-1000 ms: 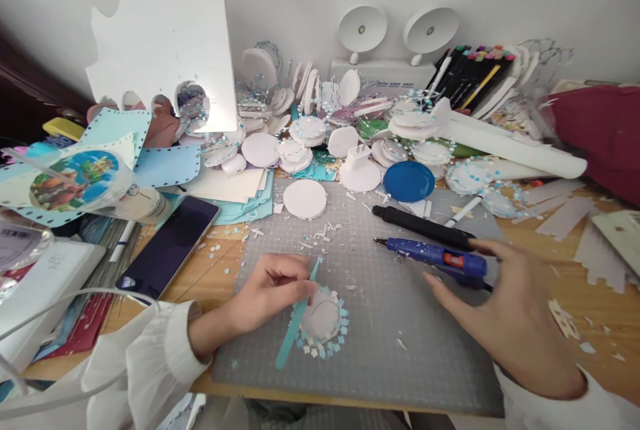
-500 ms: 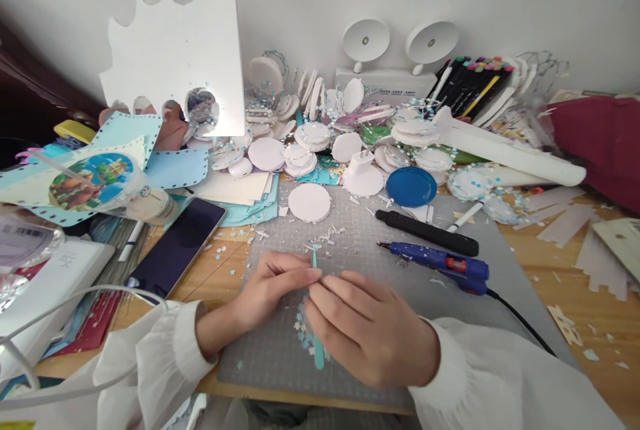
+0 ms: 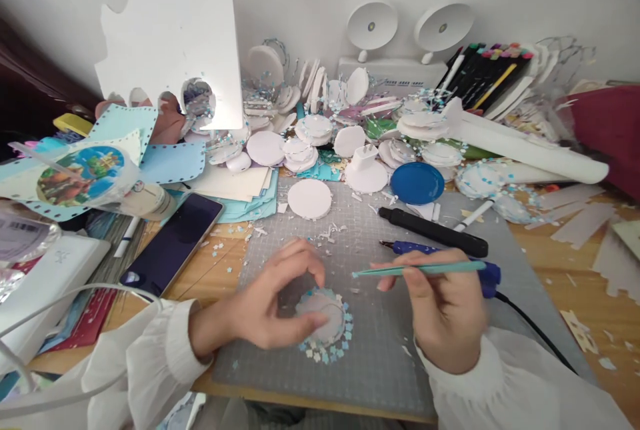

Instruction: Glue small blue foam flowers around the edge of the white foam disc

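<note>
My right hand [image 3: 445,310] holds teal tweezers [image 3: 425,269], lying nearly level, their tip pointing left. A tiny light-blue piece [image 3: 355,275] shows at that tip. My left hand [image 3: 280,297] is over the grey cutting mat [image 3: 380,363], thumb and forefinger curved and apart. Below those fingers lies a round white disc [image 3: 330,327], ringed by small blue and cream flower- or star-shaped pieces [image 3: 343,345]. The thumb overlaps the disc; whether it touches is unclear. Part of the disc is hidden by this hand.
A blue glue gun [image 3: 490,277] and a black stick-shaped tool [image 3: 435,231] lie on the right. Behind are a bare white disc [image 3: 309,199], a blue lid [image 3: 417,183] and piled white discs. A phone [image 3: 173,247] and a lidded cup [image 3: 90,173] are on the left.
My hands have come apart; the right has moved right, and the tweezers have turned from upright to nearly level. The ringed disc, mostly hidden before, now shows. The view has shifted slightly.
</note>
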`<action>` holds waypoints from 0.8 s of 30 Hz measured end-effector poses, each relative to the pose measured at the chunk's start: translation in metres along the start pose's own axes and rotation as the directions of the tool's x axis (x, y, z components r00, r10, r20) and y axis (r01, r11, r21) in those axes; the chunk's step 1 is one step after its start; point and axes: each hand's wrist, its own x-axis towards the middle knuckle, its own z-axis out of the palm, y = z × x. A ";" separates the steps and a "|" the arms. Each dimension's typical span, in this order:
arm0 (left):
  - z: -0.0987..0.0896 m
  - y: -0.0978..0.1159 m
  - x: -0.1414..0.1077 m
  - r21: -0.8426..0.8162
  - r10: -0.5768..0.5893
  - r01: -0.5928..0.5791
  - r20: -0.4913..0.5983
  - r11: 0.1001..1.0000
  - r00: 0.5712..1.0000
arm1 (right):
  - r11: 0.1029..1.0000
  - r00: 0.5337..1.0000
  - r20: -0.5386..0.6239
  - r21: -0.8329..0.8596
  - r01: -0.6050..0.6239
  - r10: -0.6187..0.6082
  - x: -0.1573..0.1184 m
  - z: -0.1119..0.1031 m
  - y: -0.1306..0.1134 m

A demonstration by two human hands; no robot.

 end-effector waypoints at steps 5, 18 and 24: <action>0.001 0.000 0.003 0.180 0.030 -0.063 0.178 0.982 0.984 | 0.957 0.963 0.141 0.147 -0.250 0.230 -0.006 0.002 0.000; 0.003 -0.005 0.002 0.206 0.106 -0.136 0.149 0.969 0.983 | 0.901 0.892 0.273 0.147 -0.409 0.360 -0.010 0.000 -0.002; 0.003 -0.005 0.002 0.203 0.111 -0.135 0.126 0.970 0.986 | 0.908 0.894 0.278 0.128 -0.398 0.353 -0.010 0.001 0.000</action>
